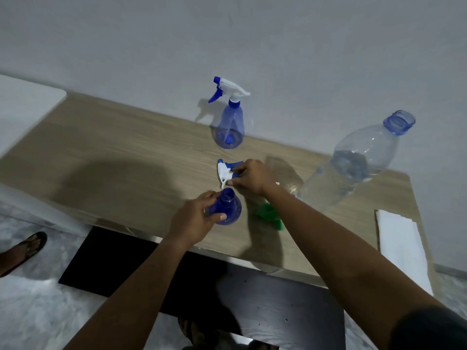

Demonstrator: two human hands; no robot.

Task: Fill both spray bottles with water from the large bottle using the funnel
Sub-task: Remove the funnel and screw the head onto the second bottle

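A blue spray bottle [228, 209] stands uncapped near the table's front edge, and my left hand [194, 218] grips its body. Just behind it my right hand [254, 176] holds that bottle's white and blue spray head [225, 171] by its collar, the tube pointing down toward the open neck. A second spray bottle [230, 125], with its trigger head on, stands upright at the back by the wall. The large clear bottle [358, 160], uncapped and partly filled with water, stands at the right. The green funnel [270, 214] lies on the table under my right forearm.
A wooden table [113, 157] runs along a grey wall. White folded paper [401, 246] lies at the right front corner. A dark chair [252, 294] sits below the table's edge. A sandalled foot [25, 248] stands on the floor at the left.
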